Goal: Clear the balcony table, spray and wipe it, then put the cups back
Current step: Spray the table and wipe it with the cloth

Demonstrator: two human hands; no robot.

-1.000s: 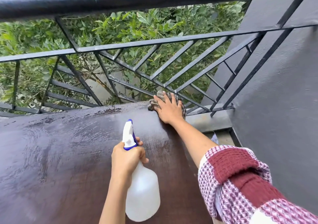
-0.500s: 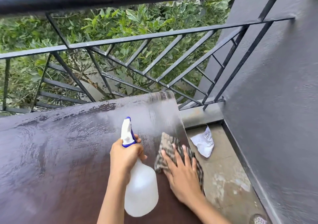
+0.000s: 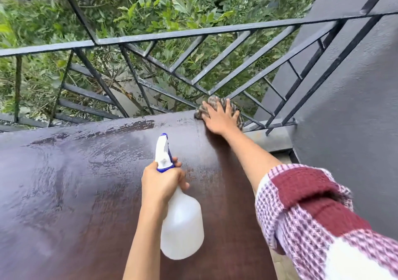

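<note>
Step in hand: wiping, judged from the wet sheen across the worktop (image 3: 64,183).
Cloth: the cloth (image 3: 213,102) lies at the worktop's far right corner, bunched, part of it past the far edge and just beside the railing (image 3: 193,34).
Right hand: the right hand (image 3: 219,118) lies flat on the cloth, its fingers (image 3: 207,108) spread and straight, pressing rather than gripping.
Left hand: the left hand (image 3: 161,180) has its fingers curled round the neck of the spray bottle (image 3: 182,226), which hangs above the worktop's near right part.
Cups: none in view.
Risk, cloth: with nothing pinching it, a push outward could carry it over the corner and through the railing gaps into the leaves (image 3: 172,6) below.
Risk, bottle: a tightened squeeze could set off a stray spray onto wiped wood.
Risk, finish: the streaky film on the left half may dry patchy if left.
</note>
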